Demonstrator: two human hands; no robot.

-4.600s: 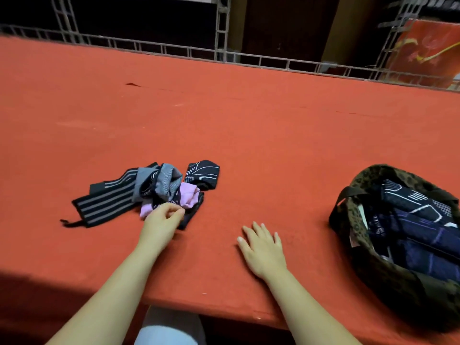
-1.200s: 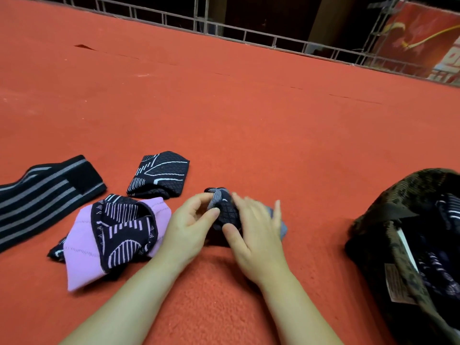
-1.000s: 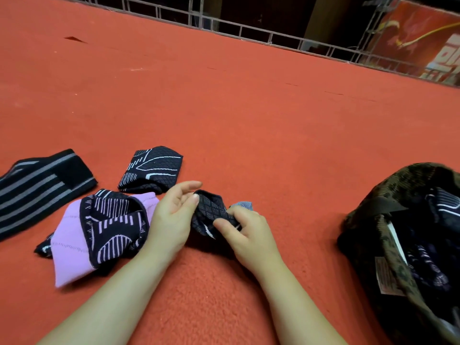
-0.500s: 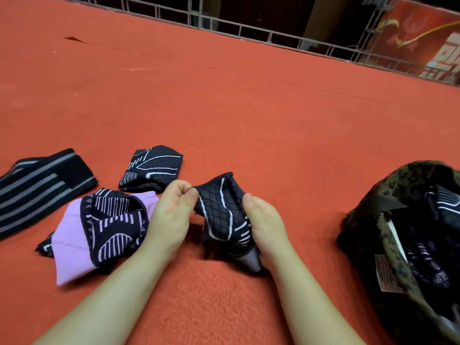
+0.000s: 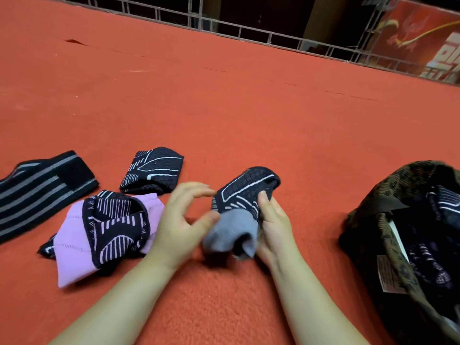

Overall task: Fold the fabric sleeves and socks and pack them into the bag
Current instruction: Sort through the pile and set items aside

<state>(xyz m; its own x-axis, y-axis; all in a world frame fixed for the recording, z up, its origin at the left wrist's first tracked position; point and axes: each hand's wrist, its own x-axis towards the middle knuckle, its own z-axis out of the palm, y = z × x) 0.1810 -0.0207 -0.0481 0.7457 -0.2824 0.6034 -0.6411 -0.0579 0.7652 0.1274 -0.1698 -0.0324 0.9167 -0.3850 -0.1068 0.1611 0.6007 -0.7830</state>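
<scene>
A black and grey sock (image 5: 239, 210) is rolled up in my right hand (image 5: 273, 227), which grips it just above the red table. My left hand (image 5: 181, 220) is blurred beside it, fingers spread, its thumb near the grey end of the sock. To the left lie a lilac and black sock (image 5: 99, 232), a folded black patterned sock (image 5: 153, 170) and a black sleeve with grey stripes (image 5: 37, 192). The camouflage bag (image 5: 373, 232) stands open at the right with dark fabric pieces inside.
The red felt table (image 5: 249, 108) stretches far back to a metal railing (image 5: 249, 28). A red banner (image 5: 423, 41) hangs at the back right. The table's near edge is out of view below my forearms.
My left hand has let go of the black and grey sock and spread its fingers. My right hand has turned the sock so that its grey end faces me.
</scene>
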